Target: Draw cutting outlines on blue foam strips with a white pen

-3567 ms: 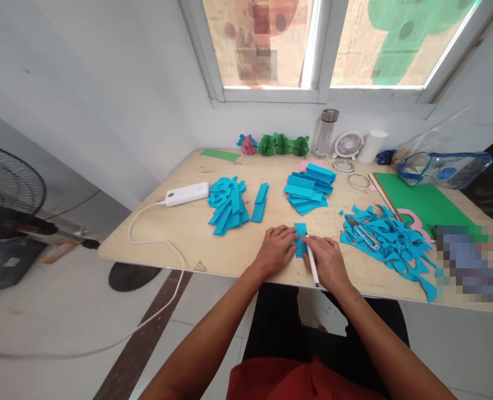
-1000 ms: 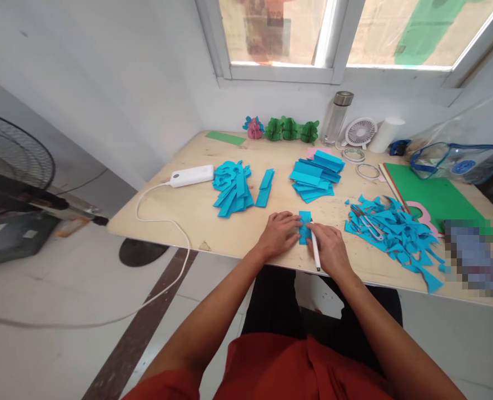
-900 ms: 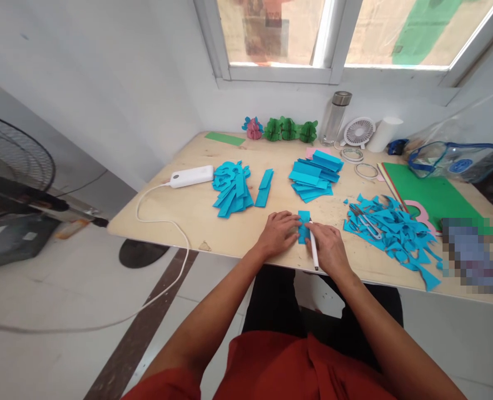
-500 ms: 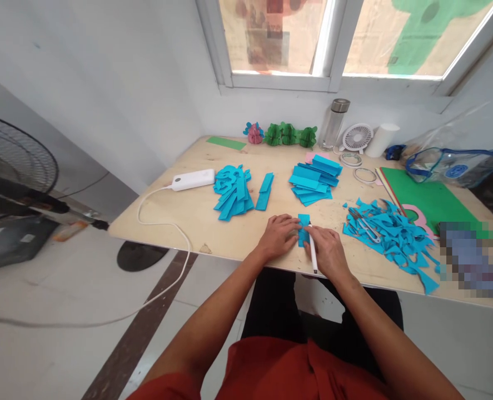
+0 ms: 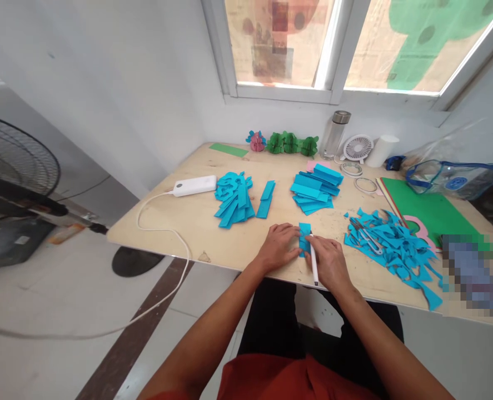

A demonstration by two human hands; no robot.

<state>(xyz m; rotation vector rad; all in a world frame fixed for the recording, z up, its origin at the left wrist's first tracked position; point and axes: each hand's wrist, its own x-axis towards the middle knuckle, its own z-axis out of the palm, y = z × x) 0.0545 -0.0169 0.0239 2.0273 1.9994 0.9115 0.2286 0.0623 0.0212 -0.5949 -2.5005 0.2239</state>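
Lying just right of frame centre, the strip (image 5: 305, 228) is looking light, easily creased, best held by edges; left hand (image 5: 279, 245) is resting palm-down on it, right hand (image 5: 330, 262) gripping a pen (image 5: 314, 266)

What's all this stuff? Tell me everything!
Slip: 1, blue, front
Pen: 1, white, front
Stacks: 2, blue, middle
Scraps: 1 heap, blue, right
Device: 1, white, left
Paper shapes: 4, green or pink, back
Bottle: 1, clear, back
Desk fan: 1, white, back
Rolls: at least 2, white, back
Pouch: 1, clear, right
Big sheet: 1, green, right
Floor fan: 1, black, left
Table: 1, tan, centre
Window: 1, white, back
Left hand: 1, on slip
Right hand: 1, with pen
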